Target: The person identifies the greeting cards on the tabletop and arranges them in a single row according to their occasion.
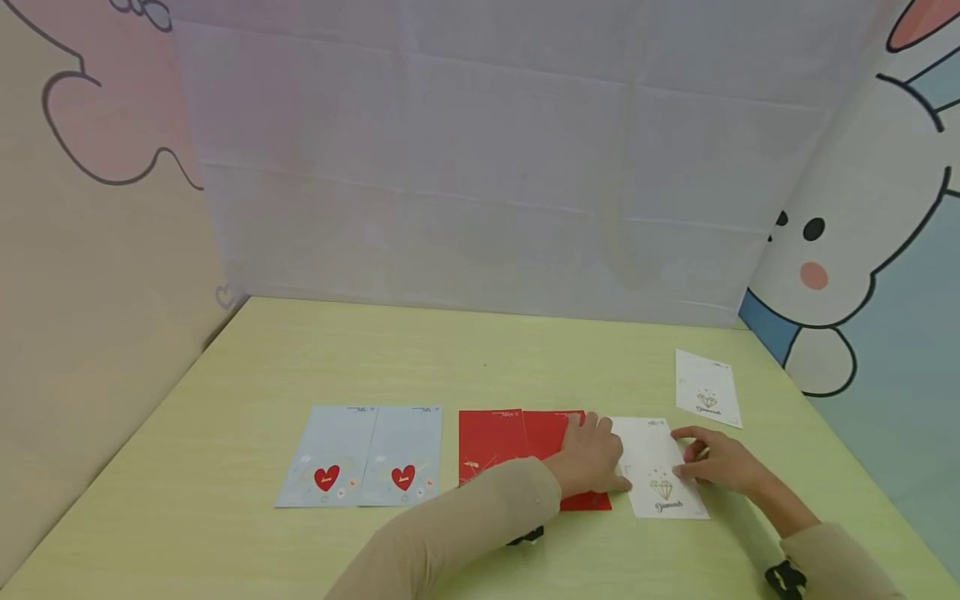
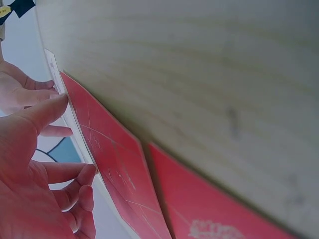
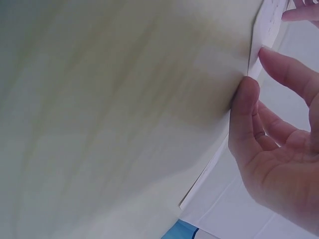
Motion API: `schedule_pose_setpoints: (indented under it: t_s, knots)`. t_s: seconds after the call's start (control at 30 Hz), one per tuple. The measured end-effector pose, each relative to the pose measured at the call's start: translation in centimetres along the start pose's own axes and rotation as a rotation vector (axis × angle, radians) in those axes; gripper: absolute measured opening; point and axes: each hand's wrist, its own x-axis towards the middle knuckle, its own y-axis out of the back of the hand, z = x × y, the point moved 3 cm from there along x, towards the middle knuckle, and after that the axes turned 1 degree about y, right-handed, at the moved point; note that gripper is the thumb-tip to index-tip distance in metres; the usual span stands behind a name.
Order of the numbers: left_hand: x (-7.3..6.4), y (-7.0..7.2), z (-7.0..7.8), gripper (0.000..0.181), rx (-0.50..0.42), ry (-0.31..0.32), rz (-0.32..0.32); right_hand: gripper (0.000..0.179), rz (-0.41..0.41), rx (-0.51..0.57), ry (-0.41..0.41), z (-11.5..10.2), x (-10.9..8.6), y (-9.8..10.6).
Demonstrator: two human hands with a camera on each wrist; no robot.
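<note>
In the head view, my left hand [image 1: 592,457] lies over the right-hand red card [image 1: 551,429] and hides part of it. Its thumb reaches the left edge of a white card [image 1: 648,458] printed with a gold diamond. My right hand [image 1: 716,462] touches that white card's right edge with thumb and forefinger set apart, the other fingers bent. Up close in the left wrist view, my left hand [image 2: 45,174] rests thumb and fingertip along the red card's edge [image 2: 107,144]. In the right wrist view, my right hand [image 3: 284,144] has its thumb on the white card [image 3: 256,42].
Another red card [image 1: 487,437] adjoins on the left, partly behind my left sleeve. Two pale blue cards [image 1: 341,442] with red hearts lie side by side farther left. A second white diamond card [image 1: 708,387] lies tilted at the table's [image 1: 450,354] back right. A white cloth [image 1: 487,167] hangs behind.
</note>
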Motion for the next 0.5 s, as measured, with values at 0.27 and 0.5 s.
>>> schedule_pose_setpoints:
  t_s: [0.27,0.5]
  knots:
    - [-0.11,0.05,0.0,0.038,0.006,-0.001,-0.002,0.05,0.001,-0.037,-0.004,-0.09,-0.12,-0.01]
    - [-0.05,0.0,-0.05,0.04,-0.001,0.004,-0.008,0.05,0.006,-0.036,0.006,-0.45,-0.3,0.03]
